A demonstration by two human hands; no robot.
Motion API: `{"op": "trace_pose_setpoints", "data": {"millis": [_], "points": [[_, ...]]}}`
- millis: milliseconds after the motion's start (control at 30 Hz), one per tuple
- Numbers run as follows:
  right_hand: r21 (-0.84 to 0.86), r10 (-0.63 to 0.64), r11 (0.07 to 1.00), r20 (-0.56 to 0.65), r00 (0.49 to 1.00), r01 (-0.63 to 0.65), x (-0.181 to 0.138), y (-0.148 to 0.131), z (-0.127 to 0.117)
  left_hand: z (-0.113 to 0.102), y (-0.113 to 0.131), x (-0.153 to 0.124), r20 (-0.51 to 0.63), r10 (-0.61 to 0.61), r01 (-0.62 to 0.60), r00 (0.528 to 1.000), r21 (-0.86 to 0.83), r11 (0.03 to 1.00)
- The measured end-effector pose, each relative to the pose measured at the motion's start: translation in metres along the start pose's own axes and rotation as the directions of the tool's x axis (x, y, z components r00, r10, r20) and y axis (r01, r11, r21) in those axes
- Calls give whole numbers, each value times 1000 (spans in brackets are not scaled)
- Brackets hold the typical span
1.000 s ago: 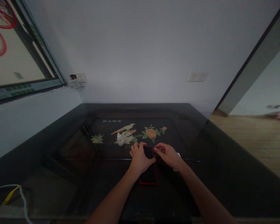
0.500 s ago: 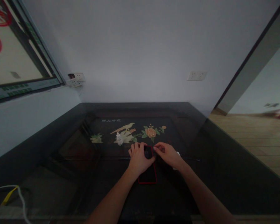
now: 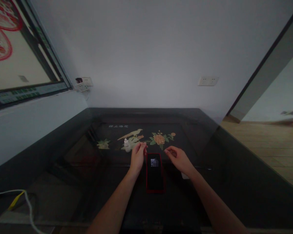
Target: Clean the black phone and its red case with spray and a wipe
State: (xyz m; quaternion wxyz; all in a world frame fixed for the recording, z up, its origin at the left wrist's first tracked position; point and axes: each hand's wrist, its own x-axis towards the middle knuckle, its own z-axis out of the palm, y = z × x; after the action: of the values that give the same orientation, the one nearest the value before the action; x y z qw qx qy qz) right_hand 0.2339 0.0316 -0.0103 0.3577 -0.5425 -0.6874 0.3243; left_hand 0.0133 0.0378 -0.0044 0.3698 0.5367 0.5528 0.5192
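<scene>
A phone point(image 3: 155, 177) in a red case lies face up on the dark table, its screen showing pale digits near the top. My left hand point(image 3: 137, 158) is just off the phone's upper left corner, thumb and fingers pressed together; whatever they hold, if anything, is too small to make out. To the right of the phone's top end, my right hand point(image 3: 178, 158) is closed in a pinch, its fingertips also too small to read. A small clear bottle with a white cap point(image 3: 127, 145) stands beyond my left hand. Partly hidden under my right wrist is a white object point(image 3: 185, 176).
The glossy black table point(image 3: 88, 136) bears a printed bird and flower picture point(image 3: 159, 139). A white cable point(image 3: 29, 203) with a yellow tag runs along its left side. Wall sockets point(image 3: 208, 81) are behind, and a window point(image 3: 21, 55) is at left.
My left hand has lifted off the phone and moved left, its fingers now drawn together. The phone's screen now shows digits. My right hand has shifted slightly right, away from the phone.
</scene>
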Motion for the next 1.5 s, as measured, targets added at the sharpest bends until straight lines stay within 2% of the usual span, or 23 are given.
{"op": "trace_pose_setpoints", "data": {"millis": [200,267,400,667,767,867,1033,1200,1500], "points": [[61,0,998,-17,1000,1,-1,-5,-3,-12,-6,-1,-32,22,-18,999,130,991],[67,7,998,-12,1000,-7,-1,-5,-4,-15,-4,-4,-38,31,-21,999,231,973],[73,16,997,-3,1000,-15,0,0,-2,-20,1,-4,-7,14,-9,1000,477,879],[37,5,999,8,1000,-6,0,4,-1,-21,3,-6,2,-54,42,999,607,794],[39,11,999,19,1000,-12,0,1,-1,-18,7,-12,3,-71,48,998,705,708],[44,13,999,27,1000,-15,-1,0,0,-14,11,-18,9,-34,14,999,782,623],[60,13,998,29,1000,-14,0,2,2,-6,15,-30,77,-9,-59,997,836,546],[61,5,998,29,1000,-7,0,2,3,7,19,-46,132,-6,-110,991,847,520],[72,-3,997,41,999,0,-2,-2,4,21,23,-62,144,-51,-102,988,872,478]]}}
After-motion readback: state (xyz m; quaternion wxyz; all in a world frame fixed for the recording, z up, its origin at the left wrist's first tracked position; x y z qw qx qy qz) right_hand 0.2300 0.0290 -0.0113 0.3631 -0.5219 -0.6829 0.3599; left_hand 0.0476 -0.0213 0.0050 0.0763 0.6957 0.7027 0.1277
